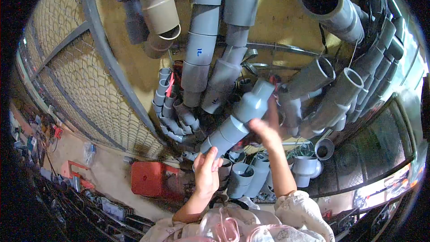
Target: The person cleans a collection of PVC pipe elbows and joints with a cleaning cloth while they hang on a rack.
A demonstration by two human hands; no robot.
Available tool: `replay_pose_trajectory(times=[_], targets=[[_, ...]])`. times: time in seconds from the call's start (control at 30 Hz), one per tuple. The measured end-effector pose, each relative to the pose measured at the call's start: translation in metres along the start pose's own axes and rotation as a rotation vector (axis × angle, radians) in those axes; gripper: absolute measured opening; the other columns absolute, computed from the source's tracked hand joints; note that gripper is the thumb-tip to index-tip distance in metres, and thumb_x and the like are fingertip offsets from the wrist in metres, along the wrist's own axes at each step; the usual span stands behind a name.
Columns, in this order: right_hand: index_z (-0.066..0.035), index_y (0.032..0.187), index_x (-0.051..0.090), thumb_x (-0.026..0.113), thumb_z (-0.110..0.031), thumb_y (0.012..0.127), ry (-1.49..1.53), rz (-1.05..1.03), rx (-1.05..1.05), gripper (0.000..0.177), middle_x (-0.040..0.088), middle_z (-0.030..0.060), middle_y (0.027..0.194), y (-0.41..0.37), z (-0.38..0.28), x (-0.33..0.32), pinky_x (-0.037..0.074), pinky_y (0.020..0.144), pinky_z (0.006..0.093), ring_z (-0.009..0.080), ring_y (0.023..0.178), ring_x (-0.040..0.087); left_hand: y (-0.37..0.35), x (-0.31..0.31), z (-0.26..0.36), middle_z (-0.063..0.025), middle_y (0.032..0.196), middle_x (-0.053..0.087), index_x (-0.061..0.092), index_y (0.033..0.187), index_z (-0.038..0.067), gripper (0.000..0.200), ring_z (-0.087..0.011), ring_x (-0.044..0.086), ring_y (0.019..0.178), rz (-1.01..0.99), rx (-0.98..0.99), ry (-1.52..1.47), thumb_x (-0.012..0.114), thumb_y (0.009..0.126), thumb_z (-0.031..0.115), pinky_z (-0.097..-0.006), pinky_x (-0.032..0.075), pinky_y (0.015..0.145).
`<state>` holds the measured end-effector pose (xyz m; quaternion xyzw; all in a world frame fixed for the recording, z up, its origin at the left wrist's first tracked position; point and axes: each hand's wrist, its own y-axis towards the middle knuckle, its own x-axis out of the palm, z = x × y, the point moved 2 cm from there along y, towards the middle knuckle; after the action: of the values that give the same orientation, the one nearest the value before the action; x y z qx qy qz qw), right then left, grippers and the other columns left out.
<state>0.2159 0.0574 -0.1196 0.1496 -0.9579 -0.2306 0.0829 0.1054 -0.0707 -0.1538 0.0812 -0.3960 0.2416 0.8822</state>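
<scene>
L hand (207, 172), R hand (265, 130) both gripping grey PVC reducer stack (239, 117); if loosely nested, might separate, knock hanging fitting strings (204, 40).

Grey pipe fittings (242, 116): plastic, smooth, faint sheen. Tan coupling (159, 6): plastic, matt. Mesh fence (89, 89): metal wire, dull. Red crate (154, 179): plastic, matt. Sleeve (298, 210): soft printed cloth.

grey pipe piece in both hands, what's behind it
More grey fittings hang behind the grey pipe piece, with open sockets near the left hand. The right hand and the piece itself cover whatever is directly behind.
</scene>
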Motion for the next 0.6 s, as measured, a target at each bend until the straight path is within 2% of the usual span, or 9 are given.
replay_pose_trajectory(times=[0.03,0.13,0.17,0.23,0.27,0.33,0.43,0.53,0.6], targets=[[0.001,0.125,0.024,0.072,-0.039,0.057,-0.081,-0.065,-0.031,0.093,0.036,0.0176,0.121,-0.004,-0.017,0.006,0.019,0.098,0.0359,0.0267,0.117,0.029,-0.001,0.000,0.001,0.0067,0.059,0.040,0.050,0.075,0.007,0.008,-0.0031,0.029,0.049,0.015,0.014,0.007,0.054,0.081,0.012,-0.0219,0.028,0.051],[0.000,0.125,0.024,0.071,-0.036,0.060,-0.059,0.045,-0.018,0.087,0.034,0.0172,0.122,-0.018,0.002,0.007,0.019,0.098,0.0356,0.0260,0.116,0.030,-0.005,-0.006,-0.002,0.0057,0.064,0.044,0.052,0.076,0.006,0.007,-0.0037,0.033,0.051,0.004,0.057,0.068,0.055,0.080,0.011,-0.0217,0.029,0.052],[0.000,0.125,0.024,0.070,-0.036,0.062,-0.030,0.060,0.025,0.086,0.034,0.0171,0.122,-0.025,0.011,0.006,0.019,0.098,0.0355,0.0257,0.116,0.029,-0.009,-0.005,-0.001,0.0038,0.068,0.048,0.053,0.077,0.005,0.005,-0.0050,0.036,0.053,-0.006,0.080,0.124,0.056,0.078,0.009,-0.0214,0.030,0.052],[0.001,0.125,0.024,0.068,-0.035,0.065,0.029,0.090,0.110,0.083,0.033,0.0167,0.123,-0.033,0.020,0.004,0.020,0.098,0.0353,0.0250,0.116,0.029,-0.015,-0.016,-0.007,0.0025,0.064,0.050,0.055,0.073,0.004,0.006,-0.0057,0.039,0.054,-0.102,0.107,0.174,0.058,0.075,0.008,-0.0214,0.030,0.051],[0.001,0.125,0.023,0.065,-0.035,0.068,0.101,0.025,0.126,0.080,0.032,0.0158,0.124,-0.035,0.009,0.007,0.020,0.098,0.0347,0.0243,0.117,0.029,-0.019,-0.021,-0.009,0.0026,0.062,0.049,0.055,0.071,0.003,0.007,-0.0054,0.039,0.053,-0.129,0.123,0.229,0.059,0.075,0.008,-0.0215,0.030,0.050],[0.001,0.124,0.026,0.066,-0.035,0.066,0.163,0.115,0.169,0.079,0.036,0.0135,0.121,-0.047,0.029,0.007,0.024,0.096,0.0346,0.0234,0.112,0.034,-0.021,-0.029,-0.010,0.0012,0.067,0.054,0.058,0.074,0.000,0.008,-0.0059,0.047,0.060,-0.122,0.122,0.254,0.060,0.073,0.008,-0.0210,0.035,0.054],[0.000,0.122,0.030,0.068,-0.033,0.064,0.253,-0.083,0.277,0.077,0.041,0.0114,0.116,-0.058,0.041,0.003,0.028,0.092,0.0344,0.0214,0.106,0.039,-0.025,-0.044,-0.011,-0.0011,0.076,0.059,0.061,0.081,-0.002,0.013,-0.0073,0.052,0.069,-0.137,0.164,0.384,0.061,0.073,0.008,-0.0214,0.040,0.062],[-0.002,0.119,0.035,0.069,-0.034,0.061,0.429,-0.199,0.318,0.074,0.046,0.0095,0.110,-0.070,0.048,0.005,0.032,0.088,0.0332,0.0189,0.101,0.043,-0.027,-0.053,-0.008,0.0003,0.070,0.059,0.061,0.078,-0.003,0.013,-0.0059,0.051,0.063,-0.191,0.313,0.586,0.062,0.073,0.010,-0.0214,0.039,0.055],[-0.005,0.115,0.035,0.070,-0.033,0.060,0.565,-0.267,0.304,0.071,0.047,0.0123,0.107,-0.074,0.045,0.010,0.036,0.086,0.0341,0.0210,0.098,0.047,-0.028,-0.057,-0.005,-0.0015,0.060,0.058,0.061,0.072,-0.001,0.012,-0.0073,0.050,0.051,-0.257,0.435,0.778,0.065,0.069,0.010,-0.0221,0.037,0.046]])
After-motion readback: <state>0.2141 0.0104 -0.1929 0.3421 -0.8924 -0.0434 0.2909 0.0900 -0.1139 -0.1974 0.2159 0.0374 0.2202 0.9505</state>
